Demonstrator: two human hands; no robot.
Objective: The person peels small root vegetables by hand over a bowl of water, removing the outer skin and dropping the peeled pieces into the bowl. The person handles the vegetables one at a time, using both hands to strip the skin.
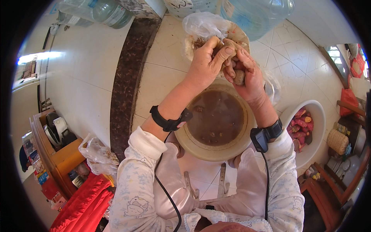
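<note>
My left hand [207, 61] and my right hand [250, 74] meet above the far rim of a basin. Between them is a knobbly brown tuber [231, 46], possibly taro, partly covered by the fingers. My left thumb presses on it, and my right fingers curl around its other side. A rounded brown tuber piece [239, 77] shows in my right palm; whether it joins the first cannot be told. Below, the beige basin [213, 155] holds murky brown water [216, 116] with a few brown lumps in it.
Behind my hands stands a container [242, 33] with a clear plastic bag [203, 24] and brown fibrous scraps. Large water bottles [255, 17] are beyond. At right, a white tub [317, 121] holds reddish-purple sweet potatoes [301, 126]. A dark stone strip [127, 87] crosses the floor at left.
</note>
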